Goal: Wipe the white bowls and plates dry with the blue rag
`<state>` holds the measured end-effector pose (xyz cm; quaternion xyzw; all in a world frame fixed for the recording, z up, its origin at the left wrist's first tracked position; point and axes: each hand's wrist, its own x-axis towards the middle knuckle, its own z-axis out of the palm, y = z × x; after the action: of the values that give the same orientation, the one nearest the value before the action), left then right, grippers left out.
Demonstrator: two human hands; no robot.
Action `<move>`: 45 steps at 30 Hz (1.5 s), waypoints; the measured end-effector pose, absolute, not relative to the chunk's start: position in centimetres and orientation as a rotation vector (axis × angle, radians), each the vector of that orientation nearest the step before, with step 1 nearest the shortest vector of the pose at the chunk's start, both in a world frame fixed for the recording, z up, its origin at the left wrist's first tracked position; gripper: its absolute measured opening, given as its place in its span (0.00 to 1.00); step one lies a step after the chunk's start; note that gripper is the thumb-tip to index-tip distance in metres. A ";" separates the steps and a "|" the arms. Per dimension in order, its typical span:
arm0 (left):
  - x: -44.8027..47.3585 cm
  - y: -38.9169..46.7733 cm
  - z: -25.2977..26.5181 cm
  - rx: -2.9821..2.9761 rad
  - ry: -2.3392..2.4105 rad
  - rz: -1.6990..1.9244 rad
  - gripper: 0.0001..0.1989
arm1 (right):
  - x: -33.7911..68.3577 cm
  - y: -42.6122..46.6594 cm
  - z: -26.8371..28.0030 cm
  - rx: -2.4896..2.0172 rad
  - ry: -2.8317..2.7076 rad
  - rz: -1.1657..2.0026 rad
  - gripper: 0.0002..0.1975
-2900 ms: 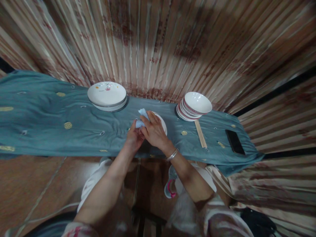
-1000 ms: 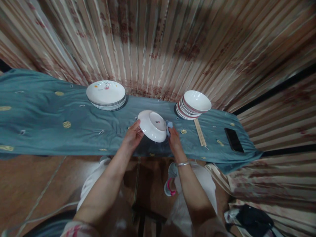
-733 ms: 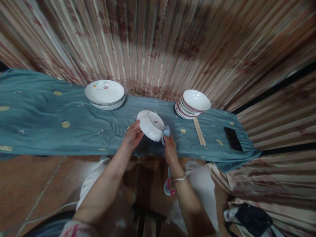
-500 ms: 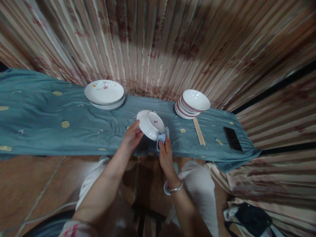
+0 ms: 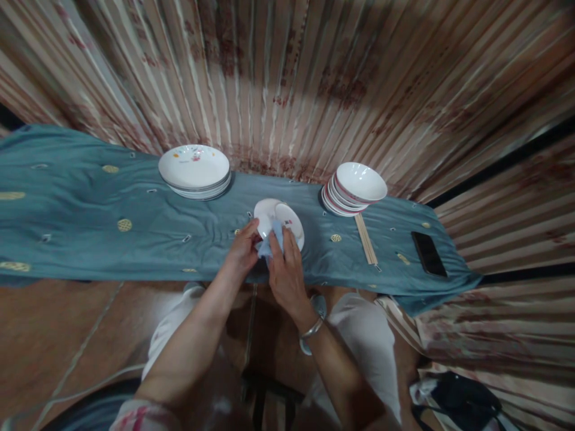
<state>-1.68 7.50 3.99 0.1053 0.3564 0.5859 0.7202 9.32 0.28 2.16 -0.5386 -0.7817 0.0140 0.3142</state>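
Note:
A white bowl (image 5: 265, 213) is tilted above the near middle of the table, its underside and foot ring facing me, with a small mark on the base. My left hand (image 5: 245, 246) is closed on the bowl's left rim. Against the bowl's outer surface my right hand (image 5: 286, 269) presses a light blue cloth (image 5: 266, 246), its fingers closed over it. Part of the bowl is hidden behind the cloth and the right fingers.
A stack of white plates (image 5: 194, 169) with a flower print stands at the back left of the teal-covered table (image 5: 81, 221). Several stacked bowls (image 5: 354, 187) stand back right, with wooden chopsticks (image 5: 366, 239) before them and a black phone (image 5: 429, 254) farther right. A pleated curtain (image 5: 269, 78) hangs behind.
My right hand has moved left with the cloth, from the bowl's right rim across its underside. My left hand keeps its hold on the rim.

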 end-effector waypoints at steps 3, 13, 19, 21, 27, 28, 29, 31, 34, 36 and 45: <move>-1.6 7.5 4.1 0.225 0.762 1.324 0.02 | 9.3 1.9 3.0 -1.365 -2.112 0.027 0.23; -1.6 7.5 4.2 0.235 0.721 1.331 0.08 | 10.2 6.4 4.6 -1.282 -2.031 0.309 0.25; -1.6 7.4 4.2 0.235 0.757 1.324 0.04 | 11.3 8.8 4.4 -1.274 -2.016 0.378 0.25; -1.7 7.5 4.1 0.229 0.759 1.321 0.03 | 11.5 9.5 4.3 -1.304 -2.019 0.383 0.25; -1.7 7.5 3.9 0.234 0.765 1.321 0.05 | 12.6 11.1 2.9 -1.395 -1.989 0.338 0.23; -1.7 7.5 3.9 0.235 0.769 1.322 0.05 | 12.9 11.3 2.5 -1.415 -1.976 0.336 0.23; -1.7 7.4 3.9 0.237 0.772 1.324 0.04 | 13.3 11.4 2.0 -1.432 -1.963 0.341 0.23; -1.7 7.4 4.0 0.239 0.783 1.326 0.01 | 14.1 11.3 1.1 -1.461 -1.934 0.362 0.23; -1.7 7.3 4.2 0.246 0.808 1.316 0.02 | 15.2 10.6 0.1 -1.478 -1.904 0.392 0.24; -1.7 7.3 4.3 0.259 0.812 1.306 0.02 | 15.7 9.8 -0.1 -1.487 -1.892 0.403 0.25; -1.4 7.3 4.8 0.245 0.822 1.330 0.03 | 15.0 5.0 1.8 -1.465 -1.905 0.426 0.26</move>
<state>-1.37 7.28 4.82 0.1103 0.3696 0.5979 0.7027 14.99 4.98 1.80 -0.5639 -0.7330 0.1640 0.3433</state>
